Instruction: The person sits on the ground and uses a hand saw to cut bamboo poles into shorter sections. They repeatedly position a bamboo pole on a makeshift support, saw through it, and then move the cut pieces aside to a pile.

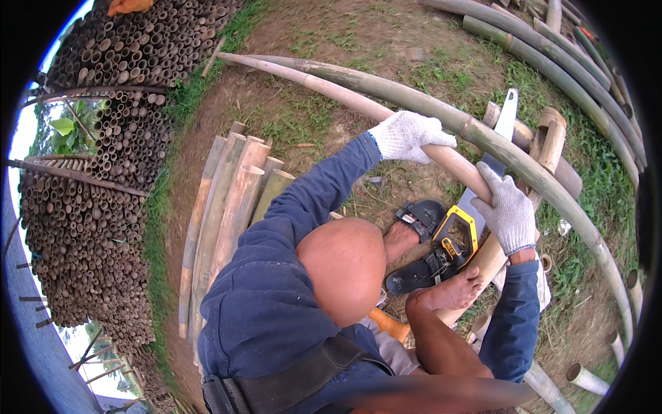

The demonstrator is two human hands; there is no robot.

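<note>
A pinkish-brown bamboo pole [321, 86] stretches from the upper left toward my right side. My left hand [408, 136], in a white knit glove, is wrapped around it short of its near end. At that end, my gloved right hand [509, 210] grips the pole with thumb and fingers on either side. A handsaw [508, 117] with a yellow and black handle lies beneath the pole, its blade pointing away from me. Part of the blade is hidden by the pole and a longer greenish bamboo pole [441, 109]. My bare foot [455, 290] rests against a thick bamboo piece [491, 259].
Black sandals [414, 274] are beside the saw handle. Cut bamboo lengths [238, 196] lie together at the left, with a tall stack of bamboo [83, 241] beyond. Long poles [545, 62] lie at the upper right. Short bamboo blocks [549, 138] sit past the saw.
</note>
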